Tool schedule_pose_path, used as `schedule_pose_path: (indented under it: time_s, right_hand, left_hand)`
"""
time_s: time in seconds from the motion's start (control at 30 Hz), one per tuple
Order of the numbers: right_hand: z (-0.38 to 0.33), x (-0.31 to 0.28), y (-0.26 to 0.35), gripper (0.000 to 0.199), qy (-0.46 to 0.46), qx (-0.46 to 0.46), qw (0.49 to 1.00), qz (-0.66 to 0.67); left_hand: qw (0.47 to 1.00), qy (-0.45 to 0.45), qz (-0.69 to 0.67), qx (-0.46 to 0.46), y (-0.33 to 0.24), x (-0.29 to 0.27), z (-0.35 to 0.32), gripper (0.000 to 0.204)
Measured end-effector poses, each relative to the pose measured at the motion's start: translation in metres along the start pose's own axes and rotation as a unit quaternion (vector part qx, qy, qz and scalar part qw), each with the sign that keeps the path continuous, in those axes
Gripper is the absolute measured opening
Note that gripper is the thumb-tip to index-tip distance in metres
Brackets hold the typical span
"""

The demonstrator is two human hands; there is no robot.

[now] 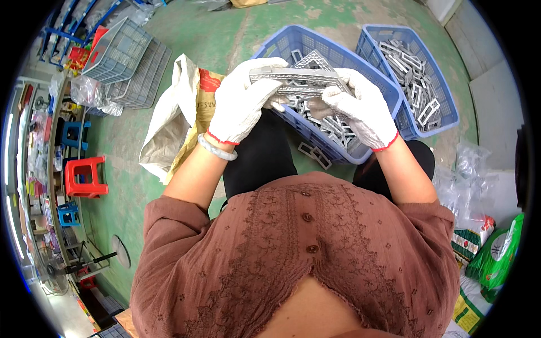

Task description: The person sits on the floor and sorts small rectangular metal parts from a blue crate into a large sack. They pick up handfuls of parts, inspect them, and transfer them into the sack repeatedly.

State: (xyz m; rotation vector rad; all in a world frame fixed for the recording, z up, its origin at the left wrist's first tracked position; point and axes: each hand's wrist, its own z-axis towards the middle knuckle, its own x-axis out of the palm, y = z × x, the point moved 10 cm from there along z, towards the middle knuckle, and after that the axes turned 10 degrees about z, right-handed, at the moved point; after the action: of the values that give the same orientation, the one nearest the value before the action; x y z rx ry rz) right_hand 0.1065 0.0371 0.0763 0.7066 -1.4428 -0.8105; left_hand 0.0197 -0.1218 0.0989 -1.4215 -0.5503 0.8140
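Observation:
Both hands wear white knit gloves with red cuffs. My left hand (pixel 239 98) is closed round the left end of a silver rectangular metal frame (pixel 298 76), and my right hand (pixel 360 104) grips its right end. The piece looks long and narrow with a ridged edge; it may be several frames held together, which I cannot tell for sure. It is held over a blue plastic basket (pixel 389 84) in front of my knees. More silver metal frames (pixel 329 127) lie heaped inside that basket, partly hidden by my hands.
A second blue basket (pixel 442 90) full of similar frames stands to the right. Two loose frames (pixel 314 154) lie on the floor between my legs. A white woven sack (pixel 169 124) slumps at left. Grey crates (pixel 127 62), a red stool (pixel 84 177) and plastic bags (pixel 468 180) stand around.

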Motion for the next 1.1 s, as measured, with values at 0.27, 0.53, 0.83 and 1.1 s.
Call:
schedule_pose_path:
  time_s: [0.27, 0.53, 0.83, 1.1]
  right_hand:
    - [0.001, 0.003, -0.008, 0.04, 0.014, 0.05, 0.999, -0.009]
    - [0.006, 0.009, -0.022, 0.043, 0.079, 0.108, 0.978, 0.16]
    - [0.007, 0.036, -0.017, 0.053, 0.166, 0.113, 0.948, 0.247]
    - [0.006, 0.041, -0.023, 0.056, 0.228, 0.139, 0.933, 0.241]
  left_hand:
    - [0.996, -0.061, 0.043, 0.048, -0.033, -0.02, -0.01, 0.031]
    - [0.949, -0.249, 0.187, -0.039, -0.041, -0.195, -0.068, 0.029]
    - [0.752, -0.145, 0.584, -0.269, 0.028, -0.258, -0.107, 0.055]
    - [0.86, -0.116, 0.477, 0.139, -0.046, -0.12, -0.021, 0.056]
